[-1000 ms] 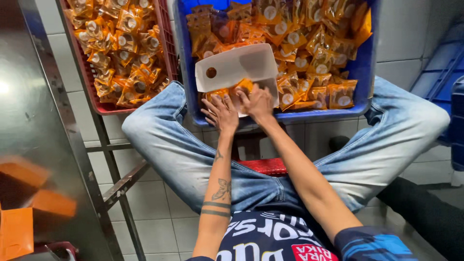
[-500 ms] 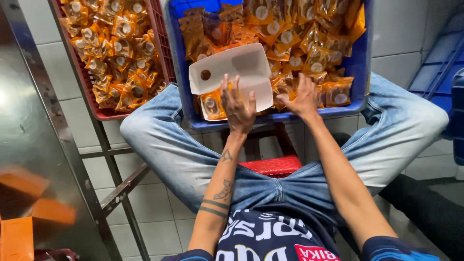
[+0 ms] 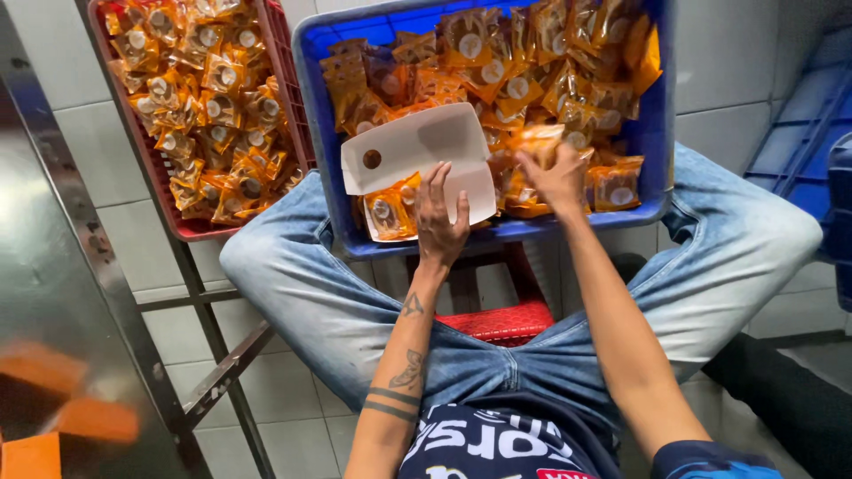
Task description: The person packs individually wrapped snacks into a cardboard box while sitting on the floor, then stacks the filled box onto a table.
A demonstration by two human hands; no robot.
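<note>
A white cardboard box [image 3: 417, 146] lies open on top of orange snack packets in the blue crate [image 3: 652, 200]. My left hand [image 3: 441, 217] rests flat on the box's lower half, fingers spread, beside a packet [image 3: 390, 211] lying inside it. My right hand [image 3: 557, 176] is closed around an orange packet [image 3: 535, 142] just right of the box, lifted a little above the pile of packets [image 3: 524, 71].
A red crate [image 3: 191, 226] full of the same orange packets [image 3: 200, 98] stands to the left of the blue one. A steel surface [image 3: 53, 293] and metal frame [image 3: 213, 346] run along the left. Another red crate [image 3: 501, 321] sits under me. Blue crates [image 3: 816, 133] are stacked at right.
My right hand moved from the box's front edge to the right and picked a packet out of the pile. My left hand stayed on the box.
</note>
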